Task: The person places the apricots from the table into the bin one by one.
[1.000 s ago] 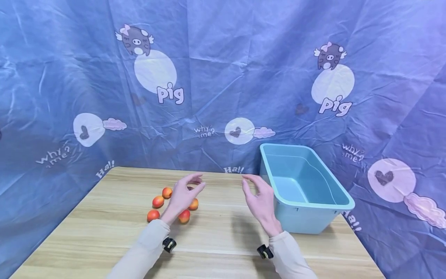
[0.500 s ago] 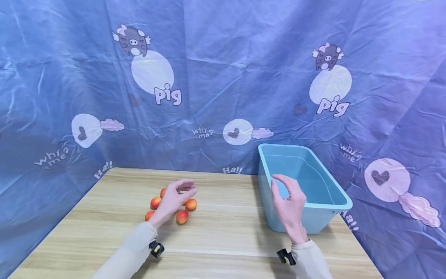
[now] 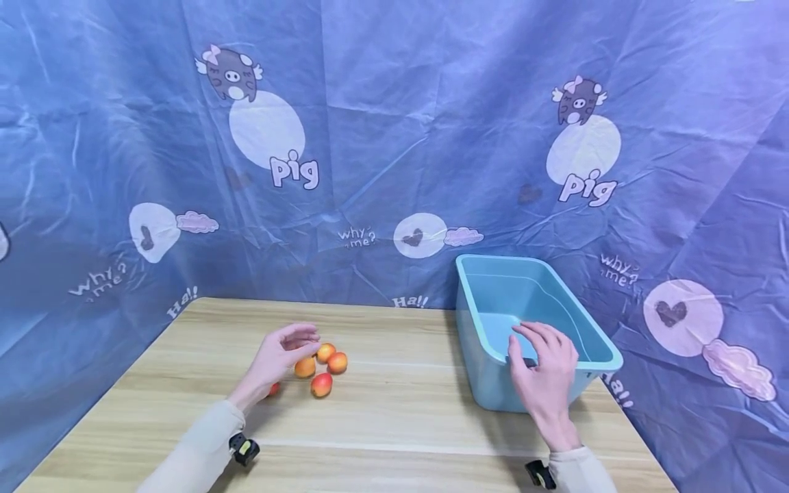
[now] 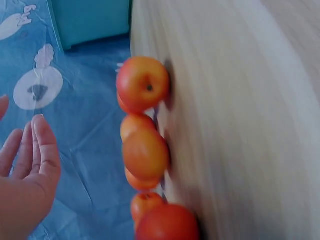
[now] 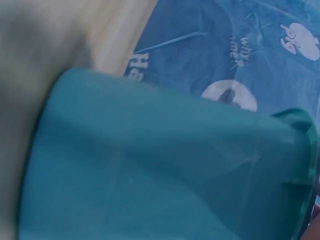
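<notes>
My left hand (image 3: 280,359) hovers over the left part of the table, its fingers loosely bent and holding nothing. Several small orange-red fruits, apple-like, lie beside and partly behind it, among them a red one (image 3: 321,385) and an orange one (image 3: 337,363). In the left wrist view a fruit with a stem hollow (image 4: 144,84) shows, apart from the hand (image 4: 31,177). My right hand (image 3: 545,373) is over the front rim of a blue plastic bin (image 3: 487,356), fingers curved and nothing visible between them. Whether it touches the rim I cannot tell. In the right wrist view only a sliver of hand (image 5: 314,227) appears past the rim.
The bin stands open-topped at the right of a light wooden table (image 3: 382,411). A blue curtain (image 3: 382,137) with pig prints hangs right behind the table's far edge and down both sides.
My right hand has moved right, from beside the bin to over its front rim. My left hand has shifted left and slightly nearer, uncovering several fruits and hiding others.
</notes>
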Demonstrator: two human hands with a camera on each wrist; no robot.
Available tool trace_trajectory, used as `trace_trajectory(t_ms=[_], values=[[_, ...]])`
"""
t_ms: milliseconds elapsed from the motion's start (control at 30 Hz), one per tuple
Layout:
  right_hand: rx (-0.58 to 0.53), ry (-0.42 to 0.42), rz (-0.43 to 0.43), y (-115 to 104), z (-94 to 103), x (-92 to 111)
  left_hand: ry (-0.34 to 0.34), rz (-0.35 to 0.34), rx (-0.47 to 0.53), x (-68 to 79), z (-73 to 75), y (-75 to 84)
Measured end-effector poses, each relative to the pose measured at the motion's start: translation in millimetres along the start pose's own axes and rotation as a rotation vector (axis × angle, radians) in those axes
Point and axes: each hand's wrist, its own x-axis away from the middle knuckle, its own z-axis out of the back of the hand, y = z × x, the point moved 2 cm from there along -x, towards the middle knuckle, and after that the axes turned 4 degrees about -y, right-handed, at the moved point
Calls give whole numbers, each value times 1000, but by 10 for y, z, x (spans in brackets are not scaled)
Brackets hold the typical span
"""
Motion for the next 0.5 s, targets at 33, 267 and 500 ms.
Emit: trace_trajectory(t_ms=[33, 267, 500], values=[[18, -8, -8, 32, 20, 22, -7, -2, 3, 16, 28, -15], [120, -98, -55, 234, 209, 166, -38, 14, -38, 94, 182, -88], [122, -80, 7, 318, 329, 290, -29, 16, -47, 173, 302, -137]])
